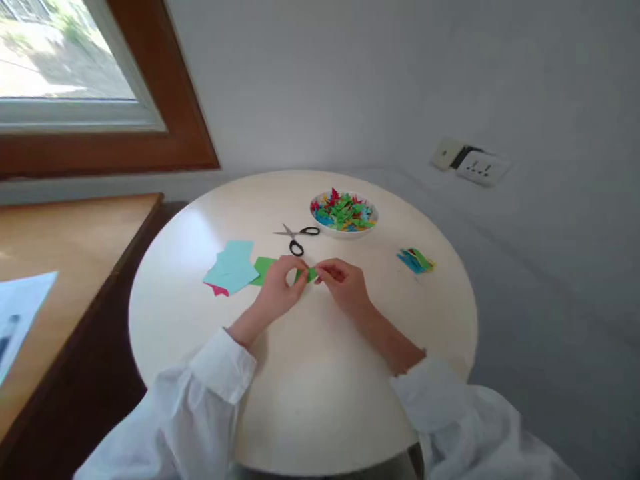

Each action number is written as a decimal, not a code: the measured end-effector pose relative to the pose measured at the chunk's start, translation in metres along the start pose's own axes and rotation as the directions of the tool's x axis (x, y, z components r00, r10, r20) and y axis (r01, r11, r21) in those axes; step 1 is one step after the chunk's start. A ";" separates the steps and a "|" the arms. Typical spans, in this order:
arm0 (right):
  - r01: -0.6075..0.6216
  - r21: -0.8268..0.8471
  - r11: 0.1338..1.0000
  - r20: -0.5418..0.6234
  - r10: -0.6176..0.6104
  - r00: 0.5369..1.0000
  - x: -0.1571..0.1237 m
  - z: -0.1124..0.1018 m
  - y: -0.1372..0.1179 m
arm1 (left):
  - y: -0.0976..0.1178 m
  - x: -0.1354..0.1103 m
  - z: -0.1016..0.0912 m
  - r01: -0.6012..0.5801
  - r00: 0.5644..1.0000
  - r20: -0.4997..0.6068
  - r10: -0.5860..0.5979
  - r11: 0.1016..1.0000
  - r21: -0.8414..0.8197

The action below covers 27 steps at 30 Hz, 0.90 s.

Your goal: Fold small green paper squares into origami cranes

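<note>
Round cream tabletop (310,387): left hand (277,292) and right hand (346,283) both pinch a small green folded paper (309,274), apparently mid-crease; black-handled scissors (298,239) at twelve o'clock.

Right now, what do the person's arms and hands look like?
Both arms wear loose white long sleeves, the left sleeve and right sleeve gathered at the wrists. The left hand and right hand are bare: no gloves, and no watch or ring shows.
</note>
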State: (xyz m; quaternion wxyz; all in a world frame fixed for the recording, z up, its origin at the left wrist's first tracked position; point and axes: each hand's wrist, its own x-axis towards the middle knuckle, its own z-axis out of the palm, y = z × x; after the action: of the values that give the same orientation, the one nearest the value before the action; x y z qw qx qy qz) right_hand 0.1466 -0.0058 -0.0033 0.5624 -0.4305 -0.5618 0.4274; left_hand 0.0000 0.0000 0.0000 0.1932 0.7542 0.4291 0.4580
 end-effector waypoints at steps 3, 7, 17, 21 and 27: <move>-0.002 -0.009 1.000 0.007 0.002 1.000 0.000 0.000 0.000 | 0.000 -0.001 0.001 0.053 0.999 0.003 -0.053 0.998 0.021; -0.017 -0.034 0.999 0.013 0.017 1.000 -0.001 0.000 0.001 | 0.001 -0.001 0.001 0.112 0.994 -0.001 -0.112 0.993 0.024; -0.013 -0.086 0.996 -0.005 0.013 1.000 0.001 0.002 0.005 | 0.004 -0.001 0.004 0.182 0.982 -0.055 -0.178 0.981 0.064; -0.016 -0.086 0.996 -0.009 0.016 1.000 0.001 0.002 0.006 | 0.003 -0.001 0.005 0.196 0.979 -0.063 -0.193 0.979 0.052; -0.027 -0.094 0.995 -0.010 0.026 1.000 0.002 0.002 0.008 | 0.002 0.000 0.005 0.253 0.966 -0.060 -0.251 0.967 0.019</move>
State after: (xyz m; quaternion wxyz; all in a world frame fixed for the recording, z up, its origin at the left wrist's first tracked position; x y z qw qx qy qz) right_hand 0.1447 -0.0023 -0.0102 0.5383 -0.4658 -0.5730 0.4060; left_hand 0.0047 -0.0006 -0.0011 0.2274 0.6827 0.5329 0.4452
